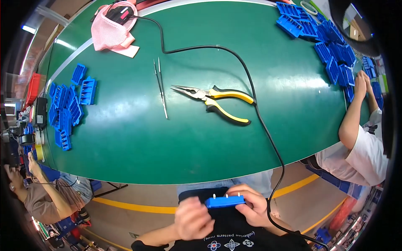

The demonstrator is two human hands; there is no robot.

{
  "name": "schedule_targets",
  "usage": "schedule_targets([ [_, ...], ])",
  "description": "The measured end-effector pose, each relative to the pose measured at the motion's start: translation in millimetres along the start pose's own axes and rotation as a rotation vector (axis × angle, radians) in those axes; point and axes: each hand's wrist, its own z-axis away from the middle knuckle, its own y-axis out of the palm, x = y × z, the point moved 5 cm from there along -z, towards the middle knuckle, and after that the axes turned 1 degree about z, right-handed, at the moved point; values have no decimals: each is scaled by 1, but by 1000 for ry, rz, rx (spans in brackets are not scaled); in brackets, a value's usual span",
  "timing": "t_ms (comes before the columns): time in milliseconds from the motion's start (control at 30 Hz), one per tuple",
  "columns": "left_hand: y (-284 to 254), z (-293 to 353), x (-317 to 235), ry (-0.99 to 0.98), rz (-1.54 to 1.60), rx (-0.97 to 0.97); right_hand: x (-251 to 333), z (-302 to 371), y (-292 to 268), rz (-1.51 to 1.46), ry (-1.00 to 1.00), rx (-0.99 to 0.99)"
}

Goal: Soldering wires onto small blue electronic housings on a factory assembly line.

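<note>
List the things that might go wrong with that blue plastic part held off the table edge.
The small blue plastic block with metal pins is held by the left hand and right hand over the lap, off the green table; a slip would likely drop it to the floor. The upright pins could prick a fingertip. The black cable runs down beside the right hand and might snag it.

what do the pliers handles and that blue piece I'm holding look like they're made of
Pliers: handles look like yellow and black rubbery plastic grips, matte; jaws bare grey metal. Blue piece: probably hard moulded plastic, uniform colour with crisp edges, and small pale pins, possibly metal, on top.
</note>
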Motion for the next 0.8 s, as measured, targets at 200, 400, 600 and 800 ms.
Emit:
schedule_targets([
  [200,27,20,48,-689,379,-74,-18,-18,-2,151,-35,67],
  [400,30,42,76,-852,416,-239,-53,-29,12,-239,92,-35],
  [600,34,46,87,-873,508,-208,-74,-37,38,-430,9,-150],
  [800,34,47,85,-766,711,-346,-83,-38,41,-151,-104,-204],
])
